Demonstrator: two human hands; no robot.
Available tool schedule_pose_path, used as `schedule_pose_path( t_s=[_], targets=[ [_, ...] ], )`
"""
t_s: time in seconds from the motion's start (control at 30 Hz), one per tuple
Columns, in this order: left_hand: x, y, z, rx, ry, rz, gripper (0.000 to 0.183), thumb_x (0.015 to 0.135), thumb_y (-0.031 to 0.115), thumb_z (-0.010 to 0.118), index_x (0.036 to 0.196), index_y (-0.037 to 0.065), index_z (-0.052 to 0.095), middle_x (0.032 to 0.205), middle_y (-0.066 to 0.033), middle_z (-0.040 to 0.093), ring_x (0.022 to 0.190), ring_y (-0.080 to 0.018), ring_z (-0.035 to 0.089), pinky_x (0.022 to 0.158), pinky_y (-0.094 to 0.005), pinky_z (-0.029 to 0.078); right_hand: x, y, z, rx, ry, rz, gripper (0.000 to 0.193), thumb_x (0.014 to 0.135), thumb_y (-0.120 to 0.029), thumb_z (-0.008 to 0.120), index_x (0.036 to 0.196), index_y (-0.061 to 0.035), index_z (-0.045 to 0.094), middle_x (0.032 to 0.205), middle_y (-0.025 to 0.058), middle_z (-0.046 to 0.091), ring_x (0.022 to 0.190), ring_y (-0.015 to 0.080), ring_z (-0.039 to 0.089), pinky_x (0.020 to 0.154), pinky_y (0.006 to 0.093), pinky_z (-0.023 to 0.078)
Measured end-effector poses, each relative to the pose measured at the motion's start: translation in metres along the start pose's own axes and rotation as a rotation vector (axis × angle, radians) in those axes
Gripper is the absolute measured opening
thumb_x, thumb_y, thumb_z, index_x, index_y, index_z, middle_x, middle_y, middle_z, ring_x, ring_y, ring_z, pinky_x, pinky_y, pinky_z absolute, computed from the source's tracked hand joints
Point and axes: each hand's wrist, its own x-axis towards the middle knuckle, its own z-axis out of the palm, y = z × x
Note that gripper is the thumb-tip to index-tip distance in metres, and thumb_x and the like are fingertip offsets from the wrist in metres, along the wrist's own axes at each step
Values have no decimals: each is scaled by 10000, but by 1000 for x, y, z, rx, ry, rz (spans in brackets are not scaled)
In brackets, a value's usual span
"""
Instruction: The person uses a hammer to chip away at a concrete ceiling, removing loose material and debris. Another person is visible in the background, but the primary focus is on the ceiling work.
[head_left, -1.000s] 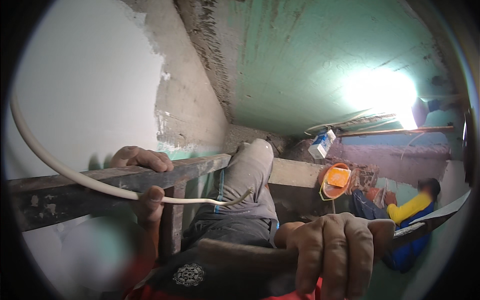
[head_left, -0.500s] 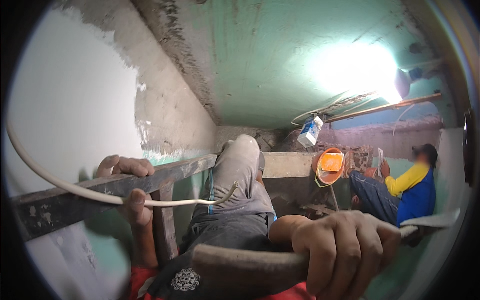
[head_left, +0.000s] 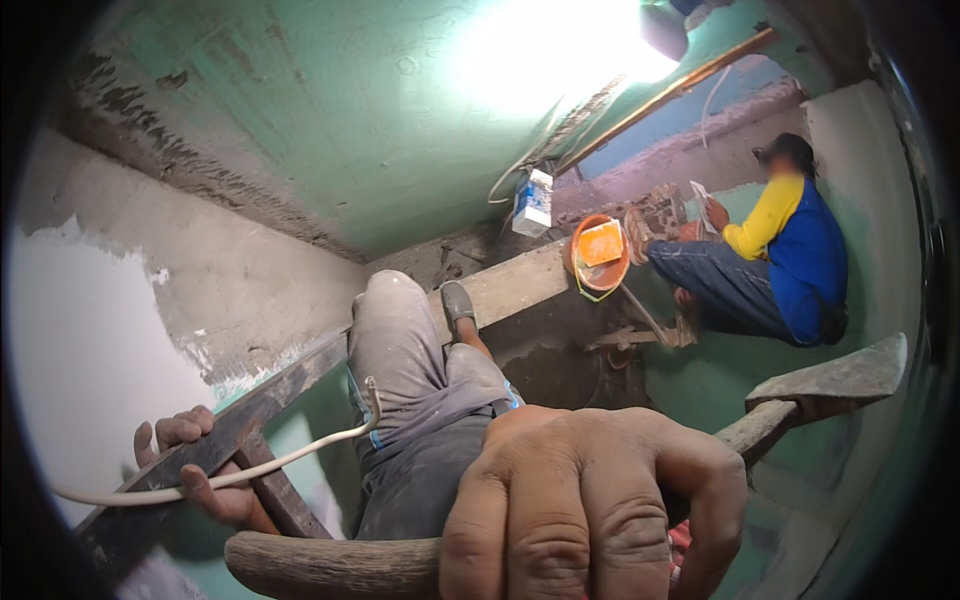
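Note:
My right hand (head_left: 590, 500) is wrapped round the curved wooden handle of a hatchet (head_left: 850, 378), close in front of me. Its metal head points out to the right, and the handle's butt shows left of my knuckles. At the lower left, my left hand (head_left: 222, 497) grips a dark, scuffed rail (head_left: 290, 385), fingers over the far side and thumb on the near side. A cream cable (head_left: 325, 440) passes across the rail at the thumb, its cut end curling up over my dusty trousers.
A person (head_left: 800, 235) in blue and yellow sits at the right, holding a pale sheet. An orange bucket (head_left: 612, 277) rests beside a plank (head_left: 520, 288), near a blue-and-white box (head_left: 534, 203). A bright lamp (head_left: 660, 38) shines above. A part-whitened wall (head_left: 90, 350) rises at the left.
My view has tilted and shifted right. My right hand has come nearer with the hatchet, whose head has risen and turned into fuller view. My left hand stays on the rail.

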Motion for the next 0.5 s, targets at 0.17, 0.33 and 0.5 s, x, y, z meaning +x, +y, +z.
schedule_pose_path(
  t_s=[0.17, 0.33, 0.5],
  targets=[
    [-2, 11, 17, 29, 50, -22, 719, 840, 395, 647, 1339, -30, 351, 937, -115, 459, 857, -238, 470, 794, -400, 418, -4, -29, -11, -232, 45, 163, 180, 994, -185, 485, 867, -70, 544, 884, 186, 633, 739, 338, 632, 641, 441, 487],
    [-7, 10, 26, 27, 91, -25, 652, 872, 343, 587, 1339, -49, 356, 940, -85, 468, 883, -226, 456, 848, -400, 396, -68, -16, -73, -267, 649, 472, 240, 931, -112, 627, 1122, -89, 484, 671, 73, 509, 584, 198, 527, 600, 405, 468],
    [-1, 13, 21, 134, 28, -22, 679, 865, 368, 589, 1333, -64, 353, 912, -94, 456, 868, -229, 469, 807, -387, 400, -125, -23, -146, -126, 1014, 766, 180, 883, -183, 645, 984, -111, 514, 591, 0, 423, 449, 136, 437, 502, 339, 432]
  ],
)
